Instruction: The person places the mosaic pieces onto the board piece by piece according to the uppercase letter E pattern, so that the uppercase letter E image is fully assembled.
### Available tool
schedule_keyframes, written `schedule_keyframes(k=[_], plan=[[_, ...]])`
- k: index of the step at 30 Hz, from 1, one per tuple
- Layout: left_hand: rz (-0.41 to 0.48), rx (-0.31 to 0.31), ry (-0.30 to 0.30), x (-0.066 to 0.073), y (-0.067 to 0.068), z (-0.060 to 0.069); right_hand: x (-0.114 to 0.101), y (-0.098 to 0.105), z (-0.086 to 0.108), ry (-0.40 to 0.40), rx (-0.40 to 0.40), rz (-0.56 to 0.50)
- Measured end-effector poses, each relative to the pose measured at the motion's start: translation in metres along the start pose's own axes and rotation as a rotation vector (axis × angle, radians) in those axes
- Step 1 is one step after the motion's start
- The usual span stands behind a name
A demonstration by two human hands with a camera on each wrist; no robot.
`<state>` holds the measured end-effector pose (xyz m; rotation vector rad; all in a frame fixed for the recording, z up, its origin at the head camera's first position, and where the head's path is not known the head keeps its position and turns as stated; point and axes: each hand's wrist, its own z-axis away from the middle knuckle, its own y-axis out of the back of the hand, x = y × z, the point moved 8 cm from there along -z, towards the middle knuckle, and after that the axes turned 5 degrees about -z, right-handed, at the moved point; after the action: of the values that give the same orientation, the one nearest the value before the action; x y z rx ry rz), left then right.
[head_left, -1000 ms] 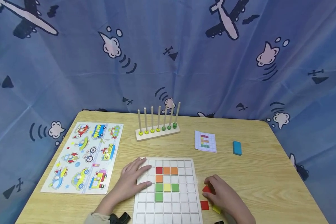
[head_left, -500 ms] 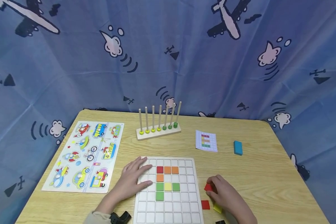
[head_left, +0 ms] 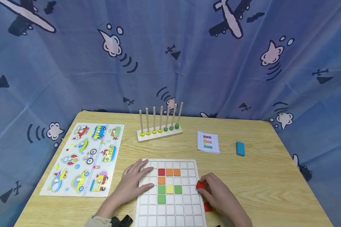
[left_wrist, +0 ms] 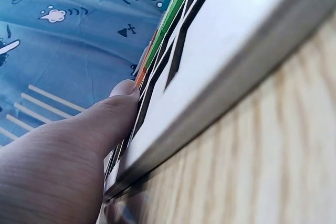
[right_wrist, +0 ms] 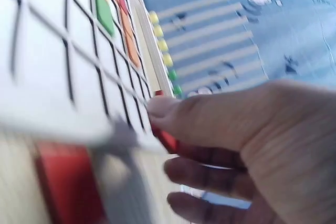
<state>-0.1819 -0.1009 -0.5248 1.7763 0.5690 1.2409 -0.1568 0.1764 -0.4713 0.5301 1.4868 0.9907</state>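
A white grid board (head_left: 179, 210) lies flat at the table's front middle. My left hand (head_left: 134, 180) rests on its left side, fingers and thumb spread. On the grid sit a red tile (head_left: 161, 172), several orange tiles (head_left: 169, 172), several green tiles (head_left: 161, 199) and a yellow tile (head_left: 169, 189). Between thumb and fingers my right hand (head_left: 220, 195) pinches another red tile (head_left: 200, 185), held at the board's right edge. In the right wrist view a second loose red tile (right_wrist: 71, 182) lies on the table beside the board, partly under the hand in the head view.
A printed pattern card (head_left: 208, 142) and a blue block (head_left: 240, 148) lie behind the right hand. At the back stands a peg rack (head_left: 160, 133) with yellow and green beads. A vehicle puzzle board (head_left: 82, 160) lies on the left, and a blue curtain (head_left: 170, 63) hangs behind.
My right hand has picked up the red tile and moved left with it to the board's edge. Its arm now hides the yellow tile on the table. The left hand stays put.
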Motion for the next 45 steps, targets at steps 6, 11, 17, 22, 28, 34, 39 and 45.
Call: schedule_keyframes(k=[6, 11, 17, 22, 28, 34, 39, 45], plan=[[-0.009, 0.002, -0.006, 0.0, 0.0, 0.0, -0.049, -0.022, 0.006, 0.316, -0.007, -0.024], [-0.021, 0.012, -0.013, 0.001, 0.0, 0.0, -0.085, -0.038, 0.015, 0.505, -0.023, -0.017], [-0.024, 0.018, -0.012, 0.0, 0.001, 0.0, -0.108, -0.056, 0.021, 0.649, -0.051, 0.067], [-0.029, 0.026, -0.019, 0.0, 0.001, -0.001, -0.112, -0.069, 0.02, 0.63, -0.129, 0.103], [-0.034, 0.07, -0.053, 0.003, 0.004, 0.0, -0.113, -0.081, 0.019, 0.633, -0.155, 0.134], [-0.027, 0.027, -0.031, 0.001, 0.001, -0.001, -0.113, -0.088, 0.017, 0.599, -0.185, 0.127], [-0.025, 0.0, -0.008, -0.001, -0.001, -0.001, -0.112, -0.088, 0.017, 0.602, -0.185, 0.108], [-0.024, 0.001, -0.004, -0.001, -0.001, -0.001, -0.112, -0.087, 0.017, 0.627, -0.168, 0.1]])
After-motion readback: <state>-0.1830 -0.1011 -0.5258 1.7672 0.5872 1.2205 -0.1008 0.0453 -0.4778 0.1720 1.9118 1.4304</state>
